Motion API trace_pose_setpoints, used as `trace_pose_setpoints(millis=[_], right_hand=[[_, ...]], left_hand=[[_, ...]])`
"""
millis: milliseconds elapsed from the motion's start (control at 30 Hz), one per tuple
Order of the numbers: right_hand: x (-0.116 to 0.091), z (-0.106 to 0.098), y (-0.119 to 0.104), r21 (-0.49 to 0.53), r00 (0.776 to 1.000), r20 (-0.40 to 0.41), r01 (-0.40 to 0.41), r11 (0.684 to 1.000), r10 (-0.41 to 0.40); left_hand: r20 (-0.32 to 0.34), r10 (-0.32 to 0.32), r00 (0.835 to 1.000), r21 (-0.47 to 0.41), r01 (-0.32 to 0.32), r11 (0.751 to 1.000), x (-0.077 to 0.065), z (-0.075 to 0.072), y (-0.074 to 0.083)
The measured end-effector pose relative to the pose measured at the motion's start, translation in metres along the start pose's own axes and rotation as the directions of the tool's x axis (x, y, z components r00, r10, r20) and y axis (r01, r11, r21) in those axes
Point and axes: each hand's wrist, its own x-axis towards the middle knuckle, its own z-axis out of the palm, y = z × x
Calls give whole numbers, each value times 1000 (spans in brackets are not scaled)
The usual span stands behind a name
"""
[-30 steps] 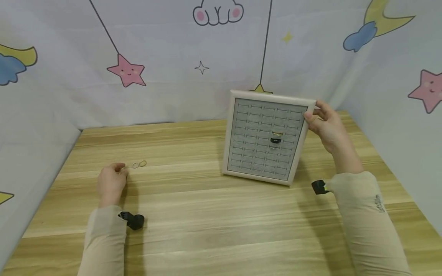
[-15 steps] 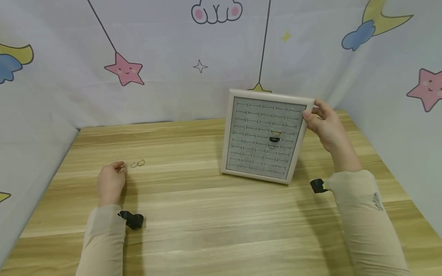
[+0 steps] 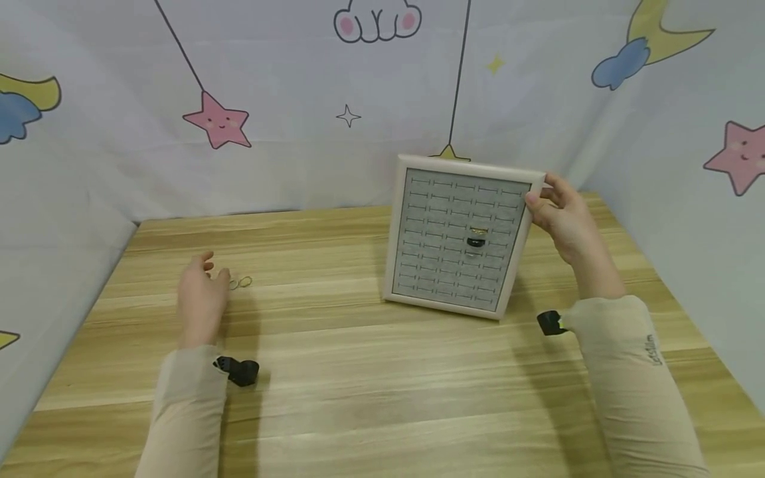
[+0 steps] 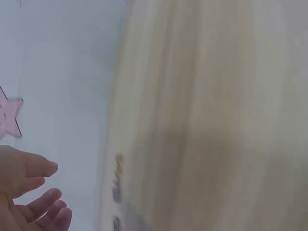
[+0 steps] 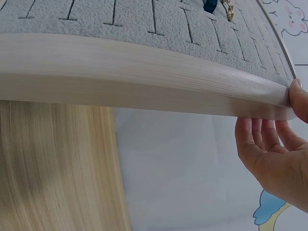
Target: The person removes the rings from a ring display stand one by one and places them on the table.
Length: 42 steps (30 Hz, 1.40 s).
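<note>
Well left of the ring display board [image 3: 442,240], my left hand [image 3: 202,299] is relaxed and empty beside the loose rings [image 4: 118,165]. My right hand [image 3: 563,219] grips the board's upper right corner; I'd hold that steady and pinch one ring lightly, clear of its neighbours.

Seemingly a booth: cartoon-printed curtains [image 3: 287,73] border 1 wooden table [image 3: 382,385].

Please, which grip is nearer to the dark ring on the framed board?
Right. The right grip holds the framed board near its upper right corner, above and right of the dark ring; the left grip is far left of it, by the loose rings.
</note>
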Motion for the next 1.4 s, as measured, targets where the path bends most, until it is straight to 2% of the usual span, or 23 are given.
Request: trace_pose_setpoints(millis=[167, 267, 400, 633, 800, 933, 1100, 1333, 1400], right_hand=[[0, 0, 1, 8, 1000, 2, -2, 1000, 2], [0, 0, 2, 8, 1000, 2, -4, 1000, 4], [0, -1, 2, 25, 1000, 5, -7, 1000, 7], [0, -1, 1, 14, 1000, 0, -4, 1000, 4], [1, -1, 0, 19, 1000, 6, -1, 1000, 1], [1, 0, 0, 22, 1000, 8, -1, 1000, 1], [1, -1, -1, 22, 1000, 7, -1, 1000, 1], [2, -1, 0, 25, 1000, 9, -4, 1000, 3], [2, -1, 0, 22, 1000, 8, -5, 1000, 5]], left_hand=[[-13, 66, 998, -167, -68, 984, -6, 8, 31], [-23, 106, 994, -264, -108, 958, -12, 14, 53], [-14, 166, 986, -348, -160, 924, -21, 21, 83], [32, 300, 953, -438, -257, 862, -35, 35, 125], [71, 372, 925, -485, -294, 824, -48, 49, 151], [127, 426, 896, -474, -322, 819, -59, 65, 168], [196, 507, 839, -419, -396, 817, -76, 86, 186], [238, 609, 757, -364, -512, 778, -96, 111, 206], [256, 622, 740, -345, -532, 774, -100, 116, 211]])
